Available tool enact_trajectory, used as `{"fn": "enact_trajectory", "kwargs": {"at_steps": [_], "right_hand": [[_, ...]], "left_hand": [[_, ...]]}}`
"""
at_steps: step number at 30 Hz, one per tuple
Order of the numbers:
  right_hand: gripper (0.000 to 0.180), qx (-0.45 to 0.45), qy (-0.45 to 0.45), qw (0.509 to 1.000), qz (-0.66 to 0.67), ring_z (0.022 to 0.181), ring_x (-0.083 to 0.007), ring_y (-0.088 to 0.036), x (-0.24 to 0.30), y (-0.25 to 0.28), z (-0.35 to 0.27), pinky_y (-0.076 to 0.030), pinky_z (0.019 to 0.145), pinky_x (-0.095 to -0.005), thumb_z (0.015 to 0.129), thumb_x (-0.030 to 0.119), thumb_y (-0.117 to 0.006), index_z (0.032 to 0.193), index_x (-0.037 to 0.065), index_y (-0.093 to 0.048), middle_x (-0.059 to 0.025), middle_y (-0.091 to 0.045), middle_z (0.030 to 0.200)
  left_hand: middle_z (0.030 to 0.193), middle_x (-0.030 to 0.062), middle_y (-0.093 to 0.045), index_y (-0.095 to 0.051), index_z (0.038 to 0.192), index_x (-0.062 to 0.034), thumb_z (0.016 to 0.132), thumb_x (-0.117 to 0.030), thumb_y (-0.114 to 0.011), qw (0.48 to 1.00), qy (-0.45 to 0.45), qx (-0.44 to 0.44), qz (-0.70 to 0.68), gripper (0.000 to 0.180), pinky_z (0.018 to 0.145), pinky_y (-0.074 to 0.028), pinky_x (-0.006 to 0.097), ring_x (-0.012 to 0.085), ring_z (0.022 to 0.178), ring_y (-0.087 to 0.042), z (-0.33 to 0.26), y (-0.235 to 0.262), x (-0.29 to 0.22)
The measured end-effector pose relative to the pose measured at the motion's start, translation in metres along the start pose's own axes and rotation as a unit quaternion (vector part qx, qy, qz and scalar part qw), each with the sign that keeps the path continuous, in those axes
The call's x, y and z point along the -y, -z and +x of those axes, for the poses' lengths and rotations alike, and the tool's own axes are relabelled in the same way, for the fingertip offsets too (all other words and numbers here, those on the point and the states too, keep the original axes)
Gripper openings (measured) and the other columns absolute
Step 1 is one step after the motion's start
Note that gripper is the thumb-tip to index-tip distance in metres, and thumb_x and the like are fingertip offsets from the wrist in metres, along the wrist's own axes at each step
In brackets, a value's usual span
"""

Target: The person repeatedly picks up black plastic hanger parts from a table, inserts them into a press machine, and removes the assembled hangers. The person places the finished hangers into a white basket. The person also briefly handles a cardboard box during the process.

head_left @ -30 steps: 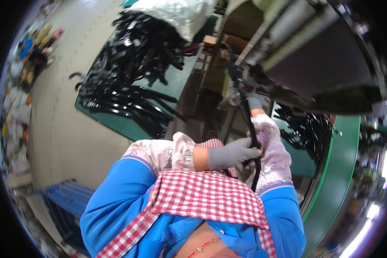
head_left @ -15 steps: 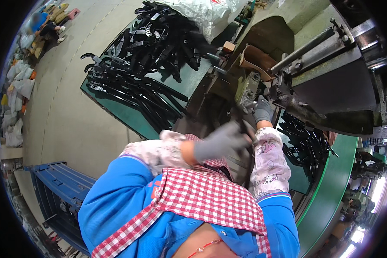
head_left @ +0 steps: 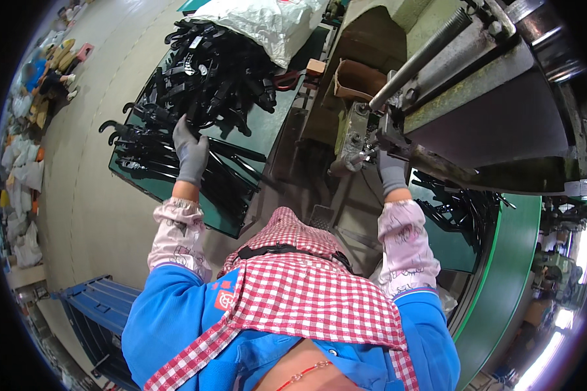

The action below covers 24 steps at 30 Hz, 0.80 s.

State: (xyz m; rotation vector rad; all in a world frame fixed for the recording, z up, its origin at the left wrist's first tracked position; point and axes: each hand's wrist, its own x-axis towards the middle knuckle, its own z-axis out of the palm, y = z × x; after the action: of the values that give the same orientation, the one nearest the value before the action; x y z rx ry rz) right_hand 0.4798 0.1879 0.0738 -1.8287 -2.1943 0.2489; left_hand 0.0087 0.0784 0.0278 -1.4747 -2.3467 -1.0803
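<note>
A grey workshop floor [head_left: 88, 215] spreads across the left of the frame. A checked apron [head_left: 319, 300] fills the lower centre. Right of centre, the gloved right hand [head_left: 392, 172] is at a metal machine [head_left: 430, 85]; its grip is hidden. Left of centre, the gloved left hand [head_left: 192, 155] is over black bars [head_left: 225, 192] on a green table [head_left: 277, 124]; I cannot tell whether it grasps any. Beyond, upper left, lie heaped black parts [head_left: 218, 72].

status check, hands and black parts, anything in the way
Left hand at black parts, grip unclear. Right hand at machine, fingertips hidden. Nothing visibly blocking left hand.
</note>
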Motion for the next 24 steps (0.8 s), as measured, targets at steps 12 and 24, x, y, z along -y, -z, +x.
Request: {"fn": "enact_trajectory", "kwargs": {"at_steps": [12, 24], "right_hand": [[0.020, -0.169, 0.166, 0.949, 0.208, 0.077, -0.0307, -0.067, 0.067, 0.081, -0.047, -0.051, 0.063, -0.0416, 0.091, 0.030, -0.064, 0.101, 0.013, -0.068, -0.0095, -0.068, 0.090], [0.038, -0.004, 0.058, 0.954, 0.295, 0.093, -0.0356, -0.067, 0.031, 0.094, -0.063, -0.052, 0.077, -0.0423, 0.092, 0.040, -0.061, 0.109, 0.006, -0.065, -0.0190, -0.069, 0.100]], "left_hand": [[0.115, 0.0204, -0.061, -0.051, 0.140, -0.0310, 0.088, -0.027, -0.059, 0.911, -0.123, 0.355, 0.170, 0.053, 0.085, -0.053, 0.047, 0.0382, 0.103, -0.064, 0.094, -0.044, -0.043], [0.107, 0.0098, -0.070, -0.063, 0.123, -0.0016, 0.093, -0.010, -0.066, 0.980, -0.072, 0.075, -0.170, 0.032, 0.089, -0.051, 0.031, 0.0187, 0.097, -0.066, 0.013, 0.103, -0.095]]}}
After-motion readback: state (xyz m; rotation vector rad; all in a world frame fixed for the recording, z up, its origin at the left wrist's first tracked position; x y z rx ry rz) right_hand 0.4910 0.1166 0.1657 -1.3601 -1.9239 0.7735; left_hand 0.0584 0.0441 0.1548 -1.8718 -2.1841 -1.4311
